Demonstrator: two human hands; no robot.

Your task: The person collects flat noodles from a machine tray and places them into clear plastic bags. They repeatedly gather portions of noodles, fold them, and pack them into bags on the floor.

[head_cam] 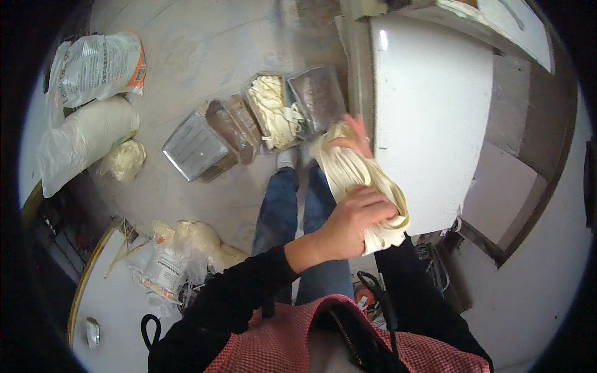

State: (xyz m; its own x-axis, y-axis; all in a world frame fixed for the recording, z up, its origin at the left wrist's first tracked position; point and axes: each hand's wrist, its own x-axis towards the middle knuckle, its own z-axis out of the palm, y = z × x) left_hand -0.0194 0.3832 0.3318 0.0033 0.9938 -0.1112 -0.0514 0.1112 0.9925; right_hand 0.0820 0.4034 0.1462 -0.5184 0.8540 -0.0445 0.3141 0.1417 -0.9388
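Note:
Both my hands are on a looped bundle of flat cream-coloured strips (350, 169), raised in front of my right leg beside the white tabletop. My left hand (361, 217) reaches across my body and grips the near end, fingers curled into the folds. At the far end is my right hand (355, 137), blurred, with strips across it; its palm and wrist are hidden by the bundle. Beyond my feet, a clear open box (265, 143) holds a heap of similar cream strips (274, 109).
A white tabletop (431, 121) stands close on my right. On the floor ahead are a transparent box (319, 100), brown-tinted boxes (231, 126) and a grey-topped box (198, 147). Plastic sacks (100, 65) lie at the left; bagged cream material (198, 238) is nearer me.

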